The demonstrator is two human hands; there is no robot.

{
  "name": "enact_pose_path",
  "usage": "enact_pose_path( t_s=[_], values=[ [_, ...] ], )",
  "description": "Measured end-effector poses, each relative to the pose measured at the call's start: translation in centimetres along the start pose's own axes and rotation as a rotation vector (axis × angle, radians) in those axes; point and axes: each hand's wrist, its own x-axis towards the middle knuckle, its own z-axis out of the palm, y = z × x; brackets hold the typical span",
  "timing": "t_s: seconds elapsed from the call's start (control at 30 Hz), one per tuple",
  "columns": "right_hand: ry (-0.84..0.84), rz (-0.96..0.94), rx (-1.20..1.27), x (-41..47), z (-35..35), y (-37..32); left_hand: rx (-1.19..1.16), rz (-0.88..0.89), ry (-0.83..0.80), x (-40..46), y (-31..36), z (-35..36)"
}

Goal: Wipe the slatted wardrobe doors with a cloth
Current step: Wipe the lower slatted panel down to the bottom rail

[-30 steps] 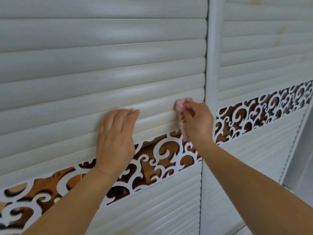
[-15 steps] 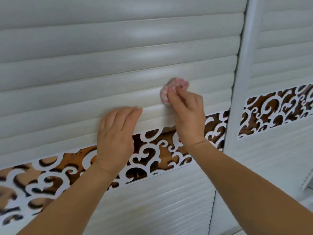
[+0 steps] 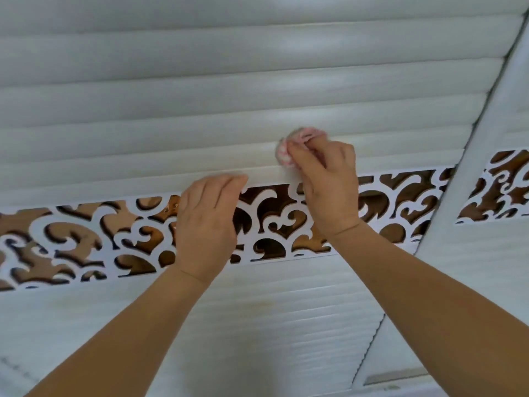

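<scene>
1. The right hand is pinching a small wadded pink-and-white cloth between thumb and curled fingers and is pressing it against a white slat of the left wardrobe door, a couple of slats above the decorative band.
2. The left hand is lying flat against the same door with fingers straight and close together, gripping nothing; its fingertips are touching the lowest slat while the palm is covering part of the fretwork band.
3. The cloth is sitting just above and to the right of the left hand's fingertips, apart from them, and only its upper and left edges are showing past the right hand's fingers.
4. The fretwork band, white scrollwork over a brown reflective backing, is running across the door below the wide slats, with narrower slats lying beneath it.
5. A white vertical frame post is standing to the right of both hands, dividing this door from the right wardrobe door, which is carrying a matching scrollwork panel.
6. Both bare forearms are reaching up from the bottom edge of the head view.
</scene>
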Motion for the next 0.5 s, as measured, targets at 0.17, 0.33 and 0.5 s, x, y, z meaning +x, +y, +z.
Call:
enact_pose_path(
  t_s=[0.17, 0.33, 0.5],
  values=[
    [-0.19, -0.105, 0.232, -4.3, 1.9, -5.6, 0.029, -0.073, -0.038, -3.4, -2.0, -1.4],
    [-0.416, 0.351, 0.827, -6.3, -0.3, -12.0, 0.006, -0.246, -0.124, -8.2, -4.8, -3.2],
    [-0.789, 1.196, 1.427, -7.7, -0.6, -18.0, -0.348, -0.636, -0.204, -11.5, -7.3, -5.9]
  ],
)
